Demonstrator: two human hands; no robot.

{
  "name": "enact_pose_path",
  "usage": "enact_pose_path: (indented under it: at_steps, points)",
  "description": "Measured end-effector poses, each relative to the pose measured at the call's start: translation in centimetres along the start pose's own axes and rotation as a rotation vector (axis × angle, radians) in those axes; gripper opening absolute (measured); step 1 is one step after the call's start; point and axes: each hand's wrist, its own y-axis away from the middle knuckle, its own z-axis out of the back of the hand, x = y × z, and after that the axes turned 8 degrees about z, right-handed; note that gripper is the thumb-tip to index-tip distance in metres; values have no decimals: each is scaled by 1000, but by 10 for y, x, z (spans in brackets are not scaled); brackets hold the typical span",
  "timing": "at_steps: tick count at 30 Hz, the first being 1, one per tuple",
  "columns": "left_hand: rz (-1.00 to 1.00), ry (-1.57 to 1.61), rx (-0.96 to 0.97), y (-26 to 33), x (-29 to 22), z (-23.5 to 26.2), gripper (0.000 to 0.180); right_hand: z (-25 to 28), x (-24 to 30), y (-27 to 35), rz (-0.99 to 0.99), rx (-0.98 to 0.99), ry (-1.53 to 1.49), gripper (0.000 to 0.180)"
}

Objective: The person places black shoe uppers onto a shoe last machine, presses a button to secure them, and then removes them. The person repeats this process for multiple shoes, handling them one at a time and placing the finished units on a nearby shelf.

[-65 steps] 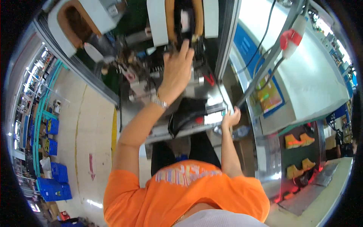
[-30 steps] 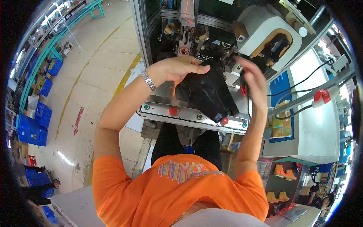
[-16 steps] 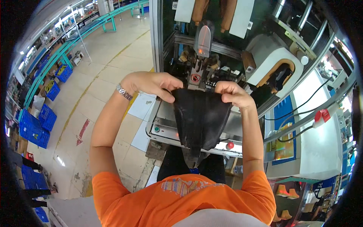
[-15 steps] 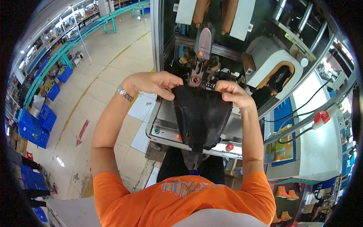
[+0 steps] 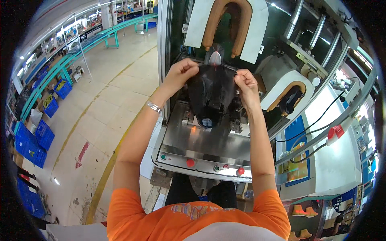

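Observation:
A black leather shoe upper (image 5: 215, 90) is stretched between my hands, over the metal worktop of a machine. My left hand (image 5: 183, 74) pinches its far left edge between thumb and fingers. Its far right edge is gripped the same way by my right hand (image 5: 246, 83). Just behind the upper stands a grey rounded form (image 5: 215, 58), its lower part hidden by the leather. Whether the upper touches the form, I cannot tell. A U-shaped brown pad in a white holder (image 5: 257, 24) hangs above.
A second white holder with a brown pad (image 5: 307, 86) sits to the right, with something black inside it. Red and green buttons line the machine's front edge (image 5: 209, 173). A grey bar carries a red-and-white switch (image 5: 334, 133). Blue crates (image 5: 30, 144) stand on the floor at left.
Both hands have carried the upper away from my body, toward the grey form. Its near end no longer covers the machine's front edge, and more buttons show.

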Motion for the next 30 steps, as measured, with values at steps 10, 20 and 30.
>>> enact_pose_path:
  at_steps: [10,20,30]
  points:
    - [30,339,-326,-51,37,-37,15,-12,-52,-39,37,-362,-100,8]
    - [188,847,-461,-97,46,-36,6,-4,-73,-84,1,-601,-57,11]
    - [-113,-157,-887,-44,69,-44,29,3,-90,24,-461,-464,219,41]
